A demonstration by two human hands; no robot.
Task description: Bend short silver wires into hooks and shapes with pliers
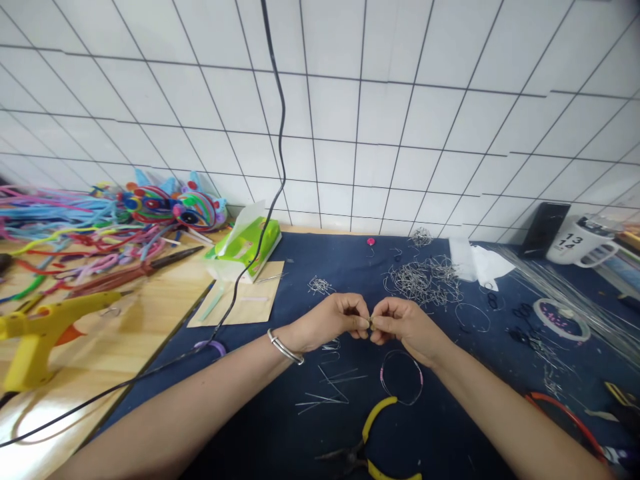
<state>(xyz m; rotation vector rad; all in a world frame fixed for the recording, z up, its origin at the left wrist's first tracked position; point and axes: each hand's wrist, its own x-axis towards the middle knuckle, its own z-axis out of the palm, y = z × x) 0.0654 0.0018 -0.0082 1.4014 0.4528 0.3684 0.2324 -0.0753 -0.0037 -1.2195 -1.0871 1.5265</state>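
Observation:
My left hand (345, 317) and my right hand (397, 323) meet fingertip to fingertip over the dark blue cloth. Both are closed in a pinch around something tiny that the fingers mostly hide; its kind cannot be made out. Just below lie a thin wire ring with pink beads (422, 381) and some short straight wires (327, 398). Yellow-handled pliers (373, 427) rest nearer to me. Beyond my hands are a small heap of bent wire pieces (320, 286) and a larger tangled wire heap (425, 279).
A black cable (283, 133) hangs down across the left side, past a green tissue pack (255, 243). A yellow glue gun (60, 327) and colourful pipe cleaners (60, 213) lie on the left. At right are a white mug (573, 243), a round bead dish (543, 312) and long wires (565, 293).

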